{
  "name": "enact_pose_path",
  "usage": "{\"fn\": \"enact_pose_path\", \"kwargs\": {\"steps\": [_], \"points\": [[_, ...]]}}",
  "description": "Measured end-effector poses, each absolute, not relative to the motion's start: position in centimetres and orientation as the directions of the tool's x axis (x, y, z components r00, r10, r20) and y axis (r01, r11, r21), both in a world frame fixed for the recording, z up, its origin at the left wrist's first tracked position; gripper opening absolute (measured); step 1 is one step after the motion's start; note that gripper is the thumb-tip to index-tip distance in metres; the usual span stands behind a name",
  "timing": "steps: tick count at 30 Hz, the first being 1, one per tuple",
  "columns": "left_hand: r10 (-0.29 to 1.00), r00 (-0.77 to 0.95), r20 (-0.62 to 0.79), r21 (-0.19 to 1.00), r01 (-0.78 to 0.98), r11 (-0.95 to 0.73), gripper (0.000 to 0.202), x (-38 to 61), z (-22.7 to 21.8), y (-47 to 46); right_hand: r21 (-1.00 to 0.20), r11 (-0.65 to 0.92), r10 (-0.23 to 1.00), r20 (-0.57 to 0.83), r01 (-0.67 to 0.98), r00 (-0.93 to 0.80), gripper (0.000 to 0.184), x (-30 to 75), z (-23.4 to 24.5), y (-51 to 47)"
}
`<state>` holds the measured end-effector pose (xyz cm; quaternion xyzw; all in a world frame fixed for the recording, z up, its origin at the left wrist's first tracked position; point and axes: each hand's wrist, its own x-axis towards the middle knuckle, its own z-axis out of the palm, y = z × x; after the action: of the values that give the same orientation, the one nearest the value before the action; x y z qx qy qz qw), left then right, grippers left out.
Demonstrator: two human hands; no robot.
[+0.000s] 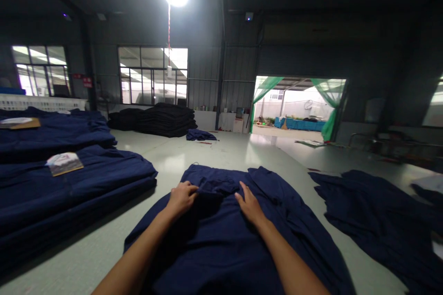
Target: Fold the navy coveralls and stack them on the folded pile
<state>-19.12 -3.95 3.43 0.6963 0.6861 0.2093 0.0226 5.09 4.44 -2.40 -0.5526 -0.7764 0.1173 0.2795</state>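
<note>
A pale table [86, 244] spreads under everything, reaching far back towards twelve o'clock. Between eight and nine o'clock a thick stack of navy clothing [114, 175] lies folded in layers on it. At six o'clock, nearest the wearer, is the navy garment [224, 239] being handled: laid out loosely, its near part smooth, its far part bunched into creases around a dark, shadowed fold. At four o'clock another navy piece [374, 216] lies crumpled, well apart from the garment. Out at nine o'clock, far off, a black stack [155, 120] sits in many thin layers.

The right hand [251, 205], at five o'clock, is spread over the cloth, thumb and fingers apart. The left hand [182, 198], at seven o'clock, is narrower, its fingers bent over the fold's edge (the thumb is hidden, so I cannot tell whether the cloth is pinched).

Smaller yet, a label [65, 163] in white and yellow rests on the left-hand stack, its print too blurred to read.
</note>
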Motion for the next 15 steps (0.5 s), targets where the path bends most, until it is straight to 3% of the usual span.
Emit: {"fn": "enact_pose_path", "kwargs": {"steps": [3,6,8,11,15], "points": [[0.931,0.363,0.043,0.567,0.758,-0.322,0.030,-17.0,4.7,-5.2,-0.618,0.299,0.943,0.307,0.727,-0.127,0.061,5.0,-2.4,4.9],[0.747,0.625,-0.226,0.786,0.570,-0.240,0.044,-16.1,5.2,-6.2,-0.645,0.179,0.980,0.182,0.743,-0.079,0.075,5.2,-2.3,5.0],[0.742,0.615,-0.267,0.826,0.542,-0.152,0.042,-16.5,5.0,-6.1,-0.586,0.187,0.982,0.131,0.788,-0.135,0.082,5.5,-2.0,4.7],[0.932,0.333,-0.141,0.745,0.656,-0.122,0.040,-18.1,4.5,-4.9,-0.457,0.225,0.974,0.081,0.861,-0.211,0.062,5.6,-1.7,3.9],[0.992,0.009,0.123,0.360,0.932,-0.053,0.054,-20.9,3.5,-3.7,-0.374,0.283,0.957,0.173,0.883,-0.234,0.020,5.1,-1.6,3.1]]}}
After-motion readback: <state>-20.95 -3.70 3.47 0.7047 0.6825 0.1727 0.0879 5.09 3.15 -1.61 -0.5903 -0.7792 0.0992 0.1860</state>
